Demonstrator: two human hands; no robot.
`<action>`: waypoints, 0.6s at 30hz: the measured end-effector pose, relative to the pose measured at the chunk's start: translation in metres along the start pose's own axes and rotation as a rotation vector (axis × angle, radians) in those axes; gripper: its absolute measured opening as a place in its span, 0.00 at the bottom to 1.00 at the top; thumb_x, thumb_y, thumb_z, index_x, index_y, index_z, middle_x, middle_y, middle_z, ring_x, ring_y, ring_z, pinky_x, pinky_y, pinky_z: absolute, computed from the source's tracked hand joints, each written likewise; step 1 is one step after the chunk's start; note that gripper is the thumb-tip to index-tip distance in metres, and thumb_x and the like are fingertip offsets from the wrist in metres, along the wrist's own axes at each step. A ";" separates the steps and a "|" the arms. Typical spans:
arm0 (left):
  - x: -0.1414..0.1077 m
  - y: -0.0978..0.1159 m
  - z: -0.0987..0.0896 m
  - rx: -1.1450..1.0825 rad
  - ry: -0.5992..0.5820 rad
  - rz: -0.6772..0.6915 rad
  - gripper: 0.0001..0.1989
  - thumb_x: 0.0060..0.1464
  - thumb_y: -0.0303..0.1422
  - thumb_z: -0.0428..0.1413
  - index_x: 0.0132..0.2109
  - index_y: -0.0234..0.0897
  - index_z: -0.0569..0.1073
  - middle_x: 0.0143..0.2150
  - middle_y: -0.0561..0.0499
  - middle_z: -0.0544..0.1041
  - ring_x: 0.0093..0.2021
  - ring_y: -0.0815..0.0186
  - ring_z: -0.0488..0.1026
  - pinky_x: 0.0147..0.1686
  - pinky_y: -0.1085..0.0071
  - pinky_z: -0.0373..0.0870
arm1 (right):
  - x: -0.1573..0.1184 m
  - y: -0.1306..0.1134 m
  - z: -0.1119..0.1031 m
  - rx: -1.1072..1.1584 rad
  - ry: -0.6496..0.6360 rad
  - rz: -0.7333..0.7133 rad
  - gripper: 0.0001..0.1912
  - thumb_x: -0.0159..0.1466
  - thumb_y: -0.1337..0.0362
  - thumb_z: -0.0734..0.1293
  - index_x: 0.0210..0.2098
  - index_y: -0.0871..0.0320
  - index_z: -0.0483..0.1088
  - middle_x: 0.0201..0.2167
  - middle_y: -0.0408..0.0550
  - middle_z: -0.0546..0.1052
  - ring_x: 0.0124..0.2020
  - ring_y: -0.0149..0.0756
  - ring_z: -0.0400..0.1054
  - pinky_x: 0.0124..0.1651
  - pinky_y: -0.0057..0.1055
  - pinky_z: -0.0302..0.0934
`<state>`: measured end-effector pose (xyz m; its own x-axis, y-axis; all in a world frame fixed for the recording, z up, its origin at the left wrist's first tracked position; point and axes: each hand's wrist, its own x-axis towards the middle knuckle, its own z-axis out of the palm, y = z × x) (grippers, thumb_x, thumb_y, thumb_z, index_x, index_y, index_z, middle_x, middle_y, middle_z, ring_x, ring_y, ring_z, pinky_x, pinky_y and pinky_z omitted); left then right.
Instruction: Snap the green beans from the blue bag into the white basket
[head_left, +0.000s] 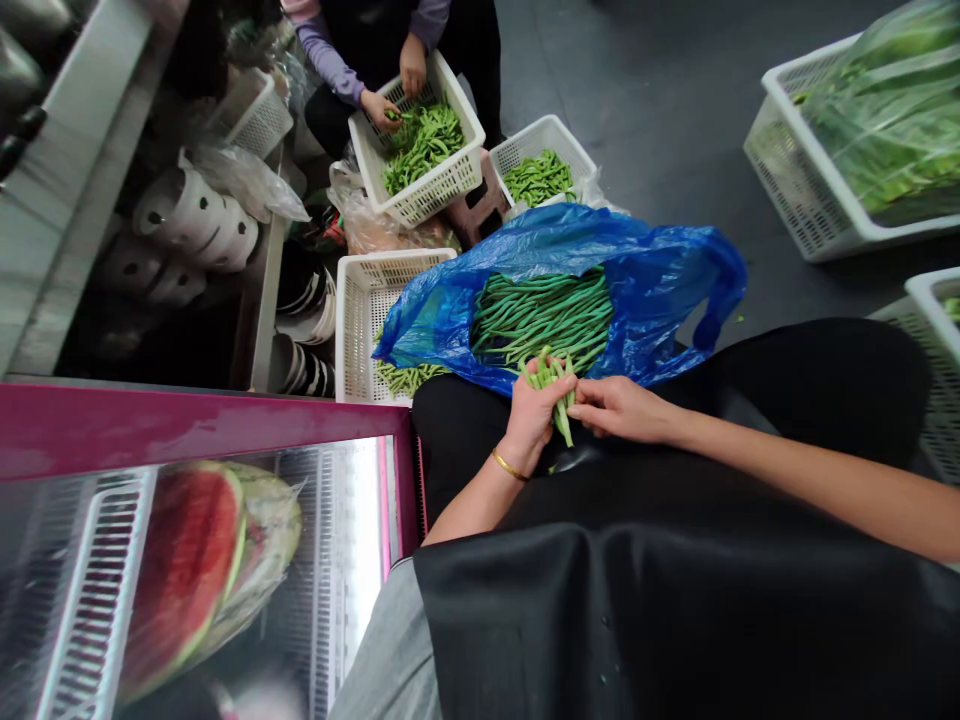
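A food-preparation area, judging by vegetable crates (787, 185) and a fridge (187, 428) holding watermelon (184, 560).

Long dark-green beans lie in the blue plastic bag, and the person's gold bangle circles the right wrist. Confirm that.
Wrong wrist: the head view shows the gold bangle on the left wrist; the beans do lie in the bag.

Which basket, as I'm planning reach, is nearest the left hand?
The basket by the left end of the blue bag; others sit farther from the left hand.
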<state>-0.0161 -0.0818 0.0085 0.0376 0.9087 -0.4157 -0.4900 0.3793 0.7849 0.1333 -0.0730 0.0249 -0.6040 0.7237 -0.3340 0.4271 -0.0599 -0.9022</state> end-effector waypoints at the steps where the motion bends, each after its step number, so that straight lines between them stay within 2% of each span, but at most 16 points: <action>1: -0.002 0.000 -0.001 0.036 -0.023 0.003 0.21 0.34 0.31 0.69 0.37 0.34 0.70 0.32 0.56 0.71 0.30 0.74 0.69 0.35 0.73 0.65 | 0.001 -0.001 -0.007 -0.062 0.025 -0.031 0.16 0.61 0.52 0.60 0.24 0.57 0.63 0.16 0.41 0.69 0.19 0.30 0.64 0.25 0.27 0.56; 4: -0.006 0.004 -0.007 0.185 -0.146 -0.019 0.22 0.34 0.32 0.69 0.38 0.34 0.71 0.31 0.55 0.72 0.29 0.73 0.69 0.34 0.73 0.65 | 0.002 -0.004 -0.036 -0.224 0.164 -0.104 0.16 0.62 0.51 0.60 0.25 0.56 0.65 0.18 0.41 0.69 0.21 0.30 0.62 0.26 0.27 0.54; 5: -0.007 0.005 -0.009 0.241 -0.193 -0.022 0.22 0.34 0.32 0.69 0.39 0.33 0.71 0.31 0.55 0.72 0.29 0.73 0.68 0.33 0.73 0.65 | 0.002 -0.005 -0.046 -0.254 0.154 -0.133 0.16 0.62 0.52 0.60 0.24 0.56 0.65 0.18 0.41 0.68 0.20 0.30 0.61 0.26 0.27 0.53; 7: -0.008 0.009 -0.013 0.311 -0.271 -0.026 0.23 0.34 0.33 0.70 0.39 0.34 0.71 0.31 0.55 0.71 0.29 0.73 0.68 0.31 0.74 0.64 | 0.002 -0.007 -0.056 -0.269 0.013 -0.209 0.17 0.61 0.52 0.61 0.21 0.56 0.62 0.16 0.40 0.65 0.19 0.29 0.58 0.25 0.27 0.51; 9: -0.009 0.013 -0.012 0.299 -0.319 -0.044 0.24 0.35 0.35 0.69 0.40 0.34 0.70 0.31 0.54 0.71 0.29 0.72 0.70 0.33 0.73 0.66 | 0.002 -0.011 -0.054 -0.189 -0.075 -0.241 0.19 0.60 0.53 0.62 0.18 0.56 0.60 0.14 0.40 0.62 0.18 0.28 0.56 0.24 0.27 0.49; 10: -0.009 0.015 -0.010 0.278 -0.321 -0.032 0.25 0.36 0.37 0.69 0.41 0.35 0.69 0.32 0.54 0.72 0.30 0.71 0.71 0.34 0.72 0.67 | 0.003 -0.013 -0.048 -0.087 -0.048 -0.224 0.19 0.60 0.53 0.63 0.17 0.56 0.60 0.14 0.39 0.62 0.17 0.28 0.55 0.23 0.27 0.49; 12: -0.011 0.017 -0.003 0.288 -0.265 0.087 0.24 0.40 0.40 0.67 0.43 0.36 0.68 0.34 0.52 0.72 0.32 0.69 0.72 0.36 0.69 0.69 | 0.009 -0.018 -0.030 0.250 0.112 -0.122 0.20 0.59 0.52 0.63 0.17 0.55 0.59 0.11 0.38 0.59 0.14 0.27 0.55 0.21 0.27 0.50; 15: -0.015 0.021 0.010 0.543 -0.120 0.412 0.20 0.47 0.40 0.63 0.44 0.38 0.68 0.38 0.51 0.73 0.36 0.68 0.72 0.39 0.69 0.69 | 0.026 -0.021 -0.008 0.787 0.361 0.070 0.19 0.57 0.51 0.63 0.18 0.54 0.57 0.09 0.35 0.55 0.10 0.26 0.51 0.15 0.26 0.48; 16: -0.015 0.024 0.013 0.648 -0.097 0.493 0.18 0.48 0.39 0.62 0.44 0.39 0.68 0.38 0.51 0.73 0.35 0.68 0.72 0.39 0.70 0.69 | 0.032 -0.020 -0.007 0.869 0.432 0.096 0.18 0.57 0.51 0.63 0.19 0.55 0.58 0.09 0.35 0.56 0.10 0.26 0.51 0.14 0.26 0.48; 18: -0.014 0.039 0.014 0.786 -0.074 0.592 0.15 0.51 0.39 0.60 0.44 0.39 0.67 0.36 0.51 0.74 0.34 0.68 0.72 0.37 0.70 0.69 | 0.042 -0.012 -0.013 0.810 0.502 0.080 0.16 0.56 0.51 0.65 0.21 0.56 0.63 0.12 0.37 0.63 0.12 0.26 0.56 0.15 0.25 0.52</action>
<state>-0.0232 -0.0774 0.0511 0.0406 0.9876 0.1519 0.2700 -0.1572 0.9500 0.1117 -0.0324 0.0251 -0.1534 0.8961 -0.4166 -0.2545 -0.4432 -0.8595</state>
